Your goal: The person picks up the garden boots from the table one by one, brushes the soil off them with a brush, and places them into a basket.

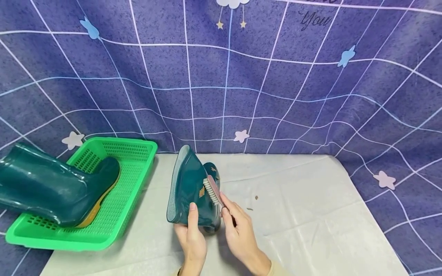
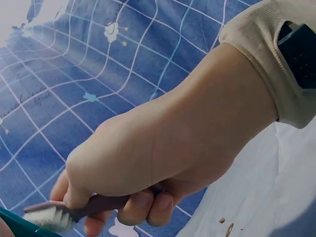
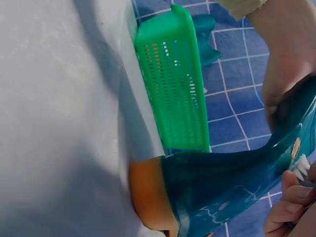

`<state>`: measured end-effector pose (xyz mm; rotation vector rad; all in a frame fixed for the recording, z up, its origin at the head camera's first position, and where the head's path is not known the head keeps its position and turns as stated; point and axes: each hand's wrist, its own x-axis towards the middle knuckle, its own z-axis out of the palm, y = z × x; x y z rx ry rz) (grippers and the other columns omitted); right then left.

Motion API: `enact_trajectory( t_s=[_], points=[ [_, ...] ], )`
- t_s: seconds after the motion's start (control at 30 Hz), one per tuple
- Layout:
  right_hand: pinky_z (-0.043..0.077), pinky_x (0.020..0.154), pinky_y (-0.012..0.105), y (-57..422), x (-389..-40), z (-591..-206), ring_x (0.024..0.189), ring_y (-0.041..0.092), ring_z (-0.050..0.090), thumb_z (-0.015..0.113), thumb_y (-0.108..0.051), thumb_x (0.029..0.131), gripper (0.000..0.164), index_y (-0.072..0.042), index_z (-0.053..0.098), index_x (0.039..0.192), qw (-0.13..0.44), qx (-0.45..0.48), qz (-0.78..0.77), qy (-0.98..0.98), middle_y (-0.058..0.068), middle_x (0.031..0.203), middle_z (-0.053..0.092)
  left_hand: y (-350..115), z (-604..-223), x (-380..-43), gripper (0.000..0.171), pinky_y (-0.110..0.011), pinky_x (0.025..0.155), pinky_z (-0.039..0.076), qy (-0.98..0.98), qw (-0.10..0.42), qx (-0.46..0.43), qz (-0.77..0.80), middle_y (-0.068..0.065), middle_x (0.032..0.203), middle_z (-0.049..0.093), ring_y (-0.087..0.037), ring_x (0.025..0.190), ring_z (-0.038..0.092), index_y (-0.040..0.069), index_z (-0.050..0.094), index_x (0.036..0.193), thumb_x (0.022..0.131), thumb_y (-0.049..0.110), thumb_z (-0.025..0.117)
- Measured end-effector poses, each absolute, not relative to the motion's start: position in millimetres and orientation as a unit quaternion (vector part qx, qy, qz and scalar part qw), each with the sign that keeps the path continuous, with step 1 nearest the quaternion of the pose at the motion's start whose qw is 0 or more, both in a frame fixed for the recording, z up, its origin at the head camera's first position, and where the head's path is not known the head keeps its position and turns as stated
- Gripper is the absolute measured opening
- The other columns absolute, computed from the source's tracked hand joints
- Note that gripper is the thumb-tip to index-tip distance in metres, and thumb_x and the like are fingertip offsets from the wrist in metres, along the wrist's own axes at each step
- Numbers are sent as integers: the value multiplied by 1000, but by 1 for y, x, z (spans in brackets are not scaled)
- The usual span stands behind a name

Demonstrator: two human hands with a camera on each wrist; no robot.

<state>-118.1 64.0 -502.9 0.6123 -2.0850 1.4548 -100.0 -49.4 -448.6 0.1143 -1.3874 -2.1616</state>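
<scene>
A dark teal rain boot stands near the middle of the table, its shaft tilted toward me and the opening facing left. My left hand grips the shaft's near edge, thumb on the outside; the other fingers are mostly hidden. My right hand holds a pinkish-brown scrub brush by its handle. The brush's white bristles are at the shaft, right beside a brown mud patch. More brown spots show on the boot's foot. In the right wrist view the orange heel faces the table.
At left, a green perforated basket holds a second teal boot, lying on its side with its shaft over the rim. Small brown crumbs lie on the white-covered table at right. A blue gridded curtain hangs behind.
</scene>
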Motion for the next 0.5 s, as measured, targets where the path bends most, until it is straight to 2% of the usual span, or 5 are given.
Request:
enact_trajectory(
  t_s=[0.2, 0.5],
  points=[
    [41, 58, 4, 60, -119, -512, 64, 1, 45, 62, 15, 96, 51, -4, 67, 143, 296, 287, 515, -752, -1, 83, 59, -50, -449, -100, 35, -18, 108, 51, -512, 285, 63, -808, 1, 134, 69, -9, 127, 64, 3, 51, 146, 113, 9, 44],
    [38, 56, 2, 63, -123, -516, 62, -2, 44, 64, 12, 97, 47, -7, 72, 139, 310, 252, 489, -775, -3, 80, 59, -55, -447, -101, 30, -19, 107, 51, -516, 281, 80, -806, 4, 130, 70, -9, 124, 65, 6, 55, 140, 114, 15, 42]
  ],
)
